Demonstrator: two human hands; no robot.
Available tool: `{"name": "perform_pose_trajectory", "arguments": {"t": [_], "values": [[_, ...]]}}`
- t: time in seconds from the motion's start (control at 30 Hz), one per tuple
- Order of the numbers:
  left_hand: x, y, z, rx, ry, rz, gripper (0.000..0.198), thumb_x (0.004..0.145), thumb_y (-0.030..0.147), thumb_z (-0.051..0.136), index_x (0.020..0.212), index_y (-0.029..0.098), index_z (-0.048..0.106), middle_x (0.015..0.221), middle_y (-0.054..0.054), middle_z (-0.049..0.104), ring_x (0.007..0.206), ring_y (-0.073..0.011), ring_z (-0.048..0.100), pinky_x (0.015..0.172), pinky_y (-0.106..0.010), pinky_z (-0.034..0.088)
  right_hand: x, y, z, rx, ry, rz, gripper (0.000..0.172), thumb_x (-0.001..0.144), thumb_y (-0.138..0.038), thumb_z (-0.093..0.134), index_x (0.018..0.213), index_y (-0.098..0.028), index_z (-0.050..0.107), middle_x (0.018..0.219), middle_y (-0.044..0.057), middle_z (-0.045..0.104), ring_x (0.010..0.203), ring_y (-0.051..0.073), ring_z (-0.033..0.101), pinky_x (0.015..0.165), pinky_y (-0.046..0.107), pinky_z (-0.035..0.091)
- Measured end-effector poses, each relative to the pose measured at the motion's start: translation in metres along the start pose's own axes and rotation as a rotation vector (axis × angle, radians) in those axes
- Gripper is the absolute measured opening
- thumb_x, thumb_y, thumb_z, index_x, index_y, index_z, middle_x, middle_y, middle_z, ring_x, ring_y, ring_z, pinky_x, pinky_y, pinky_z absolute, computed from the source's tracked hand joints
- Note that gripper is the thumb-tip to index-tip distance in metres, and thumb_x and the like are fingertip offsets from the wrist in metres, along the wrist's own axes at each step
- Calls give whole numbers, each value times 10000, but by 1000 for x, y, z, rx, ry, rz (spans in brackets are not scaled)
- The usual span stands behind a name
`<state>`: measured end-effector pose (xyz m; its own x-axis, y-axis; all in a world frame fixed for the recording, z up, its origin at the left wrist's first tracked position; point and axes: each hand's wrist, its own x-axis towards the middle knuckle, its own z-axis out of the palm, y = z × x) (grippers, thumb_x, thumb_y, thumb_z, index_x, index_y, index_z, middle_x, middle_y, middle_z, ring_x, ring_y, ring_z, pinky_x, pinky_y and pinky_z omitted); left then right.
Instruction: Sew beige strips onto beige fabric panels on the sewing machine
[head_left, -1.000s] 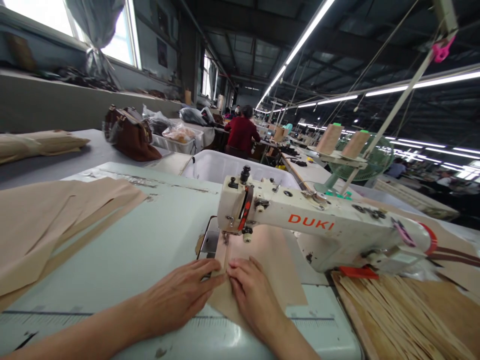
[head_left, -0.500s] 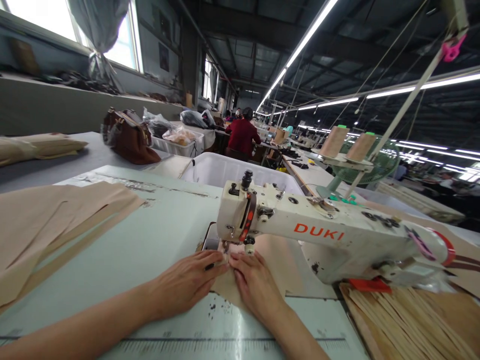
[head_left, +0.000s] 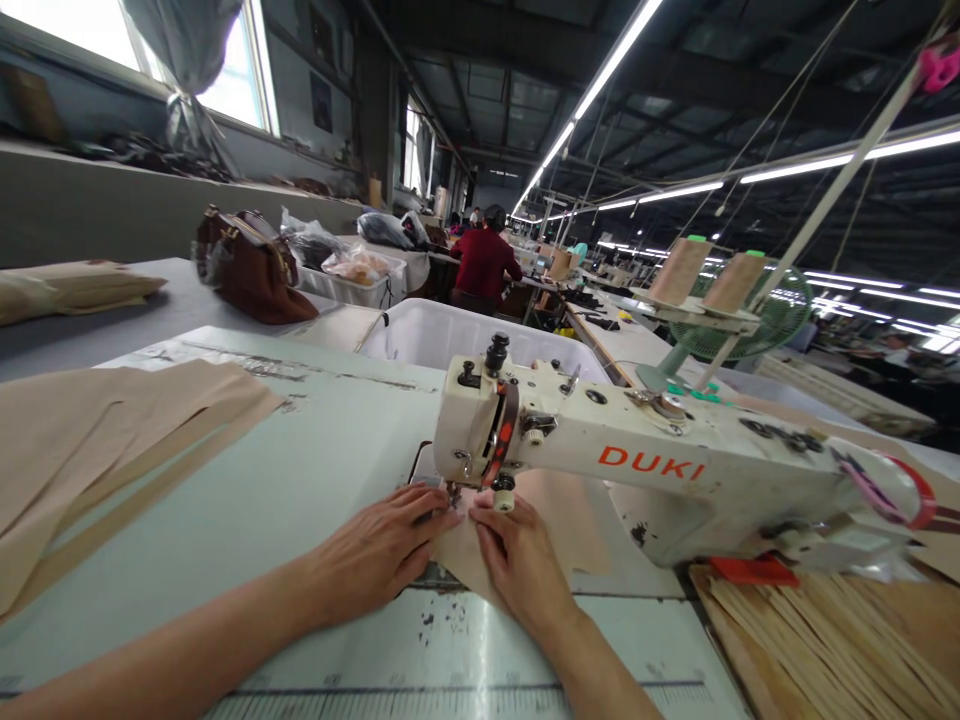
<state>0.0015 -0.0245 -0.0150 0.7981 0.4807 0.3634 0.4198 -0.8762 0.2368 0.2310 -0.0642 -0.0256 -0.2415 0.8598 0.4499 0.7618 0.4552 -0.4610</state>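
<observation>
A white sewing machine [head_left: 570, 440] marked DUKI stands on the pale green table. Under its presser foot [head_left: 453, 492] lies a beige piece of sheet material [head_left: 566, 515], flat on the machine bed. My left hand [head_left: 382, 545] is just left of the foot, its fingers closed together at the edge of the piece. A small dark spot shows between thumb and forefinger; I cannot tell what it is. My right hand [head_left: 521, 560] rests on the piece right of the foot, thumb and fingertips gripping it. The fingertips partly hide the stitching spot.
Beige cut pieces [head_left: 112, 430] lie at the left. A wooden board [head_left: 840, 640] with narrow strips is at the right. Behind the machine stands a white bin [head_left: 480, 335]; a brown handbag [head_left: 255, 265] sits back left. Thread cones [head_left: 679, 270] stand above. A person in red sits farther off.
The beige piece has shifted a little away under the foot, baring some metal plate near my left hand. Both hands stay close to the foot. The view has turned slightly.
</observation>
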Motion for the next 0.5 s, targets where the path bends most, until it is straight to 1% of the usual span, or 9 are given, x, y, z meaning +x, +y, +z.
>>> {"name": "perform_pose_trajectory", "arguments": {"t": [0.1,0.27,0.4,0.5], "values": [[2,2,0,-17,7,-3,524,942,129,493,1445,274,476,1268,-68,589,1263,-249,526,1165,-466,374,-1,0,1,0,6,-7,282,928,-108,537,1097,-244,718,1120,50,709,1067,206,636,1070,419,444],[3,-1,4,11,12,-6,510,946,142,500,1440,268,487,1285,-77,587,1263,-257,535,1165,-488,366,-2,-1,3,-45,24,-15,287,925,-110,527,1104,-232,716,1115,66,709,1074,212,633,1072,421,444],[2,-3,9,32,0,-7,479,965,168,494,1437,252,493,1291,-93,582,1287,-275,506,1135,-479,406,0,-2,1,-56,-3,-33,286,926,-104,515,1105,-216,709,1117,68,709,1068,221,633,1065,425,446],[3,-2,8,38,-20,-18,461,981,175,477,1435,252,495,1289,-91,576,1279,-275,499,1121,-473,419,0,-4,1,-65,-21,-35,274,925,-104,519,1098,-207,705,1153,73,697,1088,228,621,1056,421,447]]}}
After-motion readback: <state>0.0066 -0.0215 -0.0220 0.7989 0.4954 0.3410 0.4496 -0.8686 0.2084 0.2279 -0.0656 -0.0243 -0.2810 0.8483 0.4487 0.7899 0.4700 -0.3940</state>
